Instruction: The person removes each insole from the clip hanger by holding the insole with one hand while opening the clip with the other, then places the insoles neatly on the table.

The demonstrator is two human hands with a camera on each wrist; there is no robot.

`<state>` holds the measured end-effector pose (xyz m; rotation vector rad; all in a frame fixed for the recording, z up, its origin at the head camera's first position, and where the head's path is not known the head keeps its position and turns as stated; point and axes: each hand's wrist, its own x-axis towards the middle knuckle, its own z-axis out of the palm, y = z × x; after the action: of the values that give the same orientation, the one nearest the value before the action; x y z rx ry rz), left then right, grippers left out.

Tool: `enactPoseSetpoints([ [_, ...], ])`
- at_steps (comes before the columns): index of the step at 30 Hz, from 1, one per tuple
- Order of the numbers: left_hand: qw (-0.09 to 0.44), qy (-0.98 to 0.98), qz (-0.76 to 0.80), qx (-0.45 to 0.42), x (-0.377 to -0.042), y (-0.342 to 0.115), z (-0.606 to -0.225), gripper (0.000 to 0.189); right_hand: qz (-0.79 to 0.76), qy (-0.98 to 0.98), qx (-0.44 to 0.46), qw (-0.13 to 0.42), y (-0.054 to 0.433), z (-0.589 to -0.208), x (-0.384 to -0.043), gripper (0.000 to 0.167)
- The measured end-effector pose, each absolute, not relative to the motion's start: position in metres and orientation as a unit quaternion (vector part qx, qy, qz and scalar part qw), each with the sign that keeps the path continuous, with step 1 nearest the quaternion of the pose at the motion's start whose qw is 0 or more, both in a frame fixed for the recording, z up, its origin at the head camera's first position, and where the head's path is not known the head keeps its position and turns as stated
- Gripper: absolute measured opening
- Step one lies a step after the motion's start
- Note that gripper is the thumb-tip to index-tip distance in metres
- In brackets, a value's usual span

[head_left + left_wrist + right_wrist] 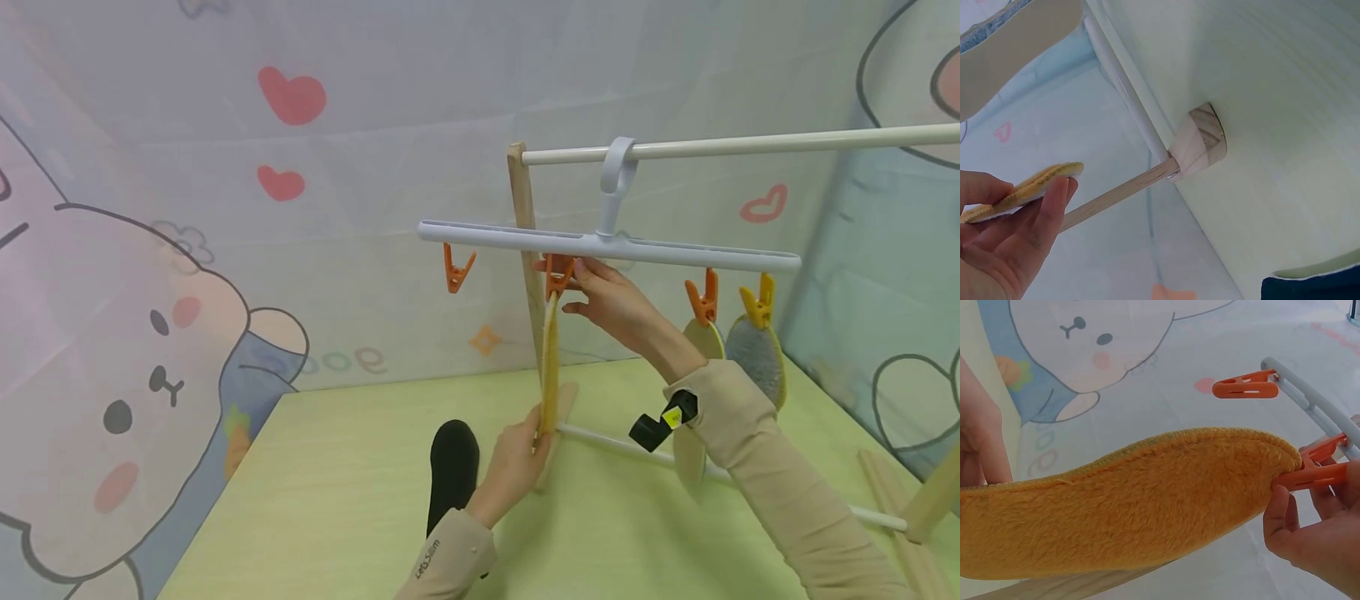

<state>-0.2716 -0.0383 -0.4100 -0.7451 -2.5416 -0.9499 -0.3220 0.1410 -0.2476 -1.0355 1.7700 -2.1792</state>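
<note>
A fuzzy yellow insole [1129, 512] hangs upright from an orange clip [556, 279] under the white hanger [510, 239]. My left hand [516, 457] pinches its lower end between thumb and fingers; the left wrist view shows the insole [1038, 184] edge-on in that grip. Up at the hanger, my right hand [618, 304] grips the orange clip, whose jaws meet the insole's top end. Thumb and fingertips of the right hand [1319, 531] show around the clip in the right wrist view.
Another orange clip [454, 271] hangs bare at the hanger's left. On its right, an orange clip [703, 298] and a yellow clip [759, 302] hold insoles. The hanger hooks over a white rail [750, 145] on a wooden stand [521, 192]. A black insole [453, 462] lies on the green table [322, 500].
</note>
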Motion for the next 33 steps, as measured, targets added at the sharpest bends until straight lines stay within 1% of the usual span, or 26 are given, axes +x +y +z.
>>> enactPoseSetpoints([
  [6,0.168,-0.896,-0.32,-0.257,-0.2701,-0.0392,-0.4089,0.035,-0.733,0.572,-0.359,0.079,0.142,-0.2467,-0.3218,0.029],
  [15,0.168,-0.898,-0.318,-0.253,-0.2694,-0.0391,-0.4103,0.034,-0.763,0.52,-0.369,0.105,0.1399,-0.2469,-0.3223,0.027],
  [22,0.167,-0.897,-0.32,-0.256,-0.27,-0.0371,-0.4123,0.034,-0.78,0.505,-0.35,0.118,0.1391,-0.2467,-0.322,0.027],
  [28,0.182,-0.895,-0.311,-0.262,-0.2689,-0.0368,-0.4127,0.032,-0.789,0.501,-0.336,0.117,0.1392,-0.2471,-0.3216,0.026],
  [33,0.175,-0.893,-0.323,-0.26,-0.2681,-0.0372,-0.4129,0.033,-0.787,0.507,-0.331,0.117,0.1389,-0.2465,-0.3205,0.027],
])
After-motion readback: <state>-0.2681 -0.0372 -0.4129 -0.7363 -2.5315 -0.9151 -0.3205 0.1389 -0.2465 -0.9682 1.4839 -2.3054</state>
